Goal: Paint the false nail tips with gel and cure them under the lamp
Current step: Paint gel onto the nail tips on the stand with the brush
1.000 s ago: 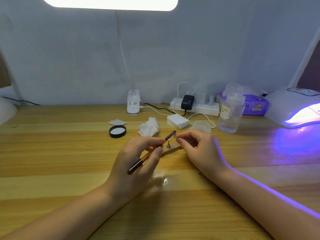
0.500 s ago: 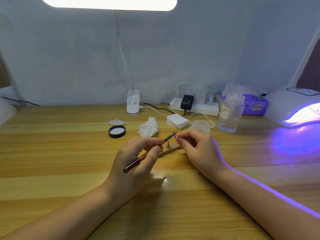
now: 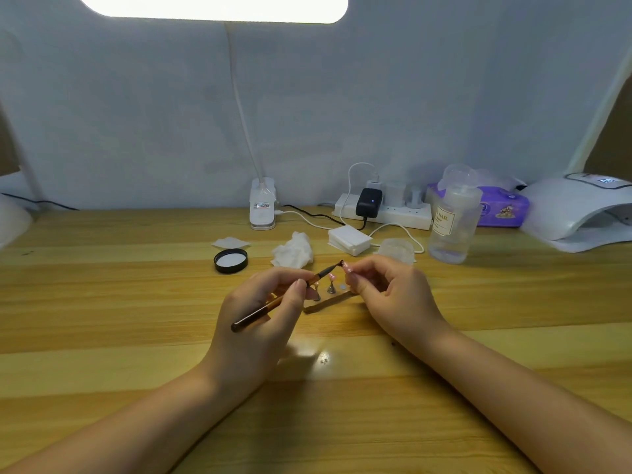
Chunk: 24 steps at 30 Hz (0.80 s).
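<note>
My left hand grips the gel brush; my right hand pinches a nail tip above the table's middle. I should brush lightly, keeping gel off the fingers. The pump bottle, toward the far right edge, reads "NAIL".

- Clear pump bottle: the label carried the word "NAIL"; smaller print below it was illegible.
- Clamp base of the desk light: a sticker bore print too small to read.
- Curing lamp: its display digits were unreadable.
</note>
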Available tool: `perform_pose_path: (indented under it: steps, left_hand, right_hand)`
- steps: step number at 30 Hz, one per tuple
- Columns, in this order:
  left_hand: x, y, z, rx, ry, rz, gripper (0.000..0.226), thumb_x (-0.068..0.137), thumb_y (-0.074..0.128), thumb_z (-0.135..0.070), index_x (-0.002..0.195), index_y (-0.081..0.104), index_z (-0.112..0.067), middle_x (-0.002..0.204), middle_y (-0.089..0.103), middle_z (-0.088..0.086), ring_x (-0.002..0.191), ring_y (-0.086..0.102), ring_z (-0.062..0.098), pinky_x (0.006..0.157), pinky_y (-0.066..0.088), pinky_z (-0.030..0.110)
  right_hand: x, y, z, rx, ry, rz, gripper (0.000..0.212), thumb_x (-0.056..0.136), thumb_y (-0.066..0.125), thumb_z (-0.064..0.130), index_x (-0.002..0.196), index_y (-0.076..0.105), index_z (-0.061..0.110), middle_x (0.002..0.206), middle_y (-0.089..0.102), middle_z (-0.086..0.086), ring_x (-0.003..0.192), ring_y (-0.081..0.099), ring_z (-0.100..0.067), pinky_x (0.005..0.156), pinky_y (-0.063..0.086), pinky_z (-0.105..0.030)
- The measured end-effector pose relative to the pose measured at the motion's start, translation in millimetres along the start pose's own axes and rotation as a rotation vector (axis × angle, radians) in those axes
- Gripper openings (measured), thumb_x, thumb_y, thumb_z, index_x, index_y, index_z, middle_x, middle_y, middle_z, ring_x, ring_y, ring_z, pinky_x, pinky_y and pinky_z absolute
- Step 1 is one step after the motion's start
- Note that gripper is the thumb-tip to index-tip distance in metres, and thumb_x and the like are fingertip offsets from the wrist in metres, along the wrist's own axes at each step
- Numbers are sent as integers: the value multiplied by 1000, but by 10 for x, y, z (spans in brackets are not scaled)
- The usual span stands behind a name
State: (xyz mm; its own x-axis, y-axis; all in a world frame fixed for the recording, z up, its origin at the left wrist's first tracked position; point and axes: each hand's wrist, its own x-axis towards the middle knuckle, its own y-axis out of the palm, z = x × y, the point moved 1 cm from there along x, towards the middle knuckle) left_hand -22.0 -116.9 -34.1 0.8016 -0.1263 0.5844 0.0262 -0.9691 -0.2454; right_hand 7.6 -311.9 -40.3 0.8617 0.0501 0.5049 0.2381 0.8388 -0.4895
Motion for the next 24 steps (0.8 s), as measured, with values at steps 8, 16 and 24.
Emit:
perform_pose_path:
  steps: [8, 16, 24]
  left_hand:
    - [-9, -4, -24, -17, 9, 30, 27, 86, 56, -35, 101, 71, -17, 89, 74, -3, 92, 69, 18, 79, 52, 25]
    - [-17, -27, -52, -33, 43, 38, 29, 86, 53, -35, 95, 71, -14, 84, 74, 0, 87, 70, 16, 77, 52, 25]
    - [4, -24, -8, -38, 15, -16, 17, 89, 56, -17, 101, 68, -21, 93, 73, -7, 91, 70, 9, 75, 50, 14]
  right_hand:
    - [-1, -3, 2, 40, 6, -3, 13, 89, 66, 13, 100, 71, 17, 81, 69, 7, 75, 62, -2, 65, 48, -11]
    - [1, -4, -6, 45, 26, -2, 14, 89, 65, 13, 98, 70, 22, 80, 68, 8, 75, 63, -2, 64, 49, -11]
    - [-6, 3, 4, 88, 19, 15, 15, 88, 67, 16, 96, 69, 28, 82, 70, 8, 75, 64, -5, 66, 53, -18]
